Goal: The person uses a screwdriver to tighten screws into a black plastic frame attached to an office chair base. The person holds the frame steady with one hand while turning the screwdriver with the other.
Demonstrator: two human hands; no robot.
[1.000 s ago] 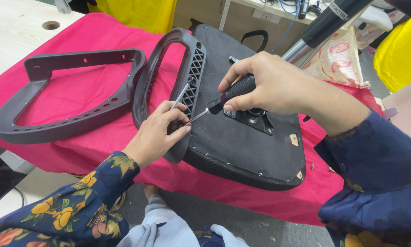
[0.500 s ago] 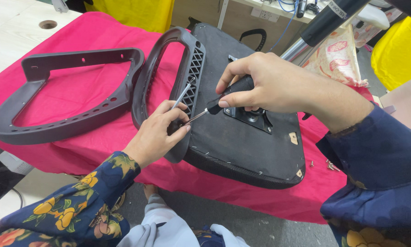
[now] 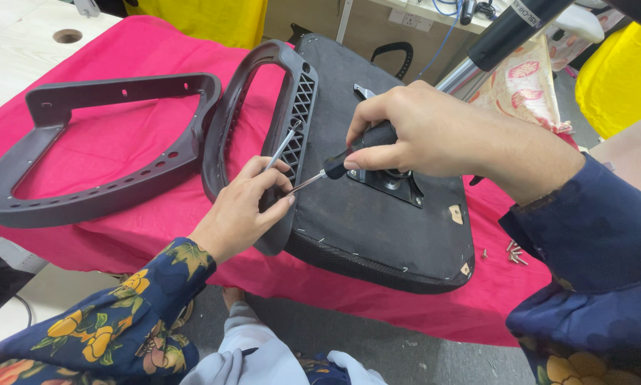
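Nothing has shifted much: my right hand grips the screwdriver mid-frame, my left hand seemingly pinching a screw against the seat.

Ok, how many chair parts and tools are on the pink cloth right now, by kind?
Grey plastic frames: 2, loose frame and frame on the seat
Black seat pan: 1, seat
Screwdrivers: 1, screwdriver in the right hand; left hand steadies its tip
Screw piles: 1, loose screws
Total: 5
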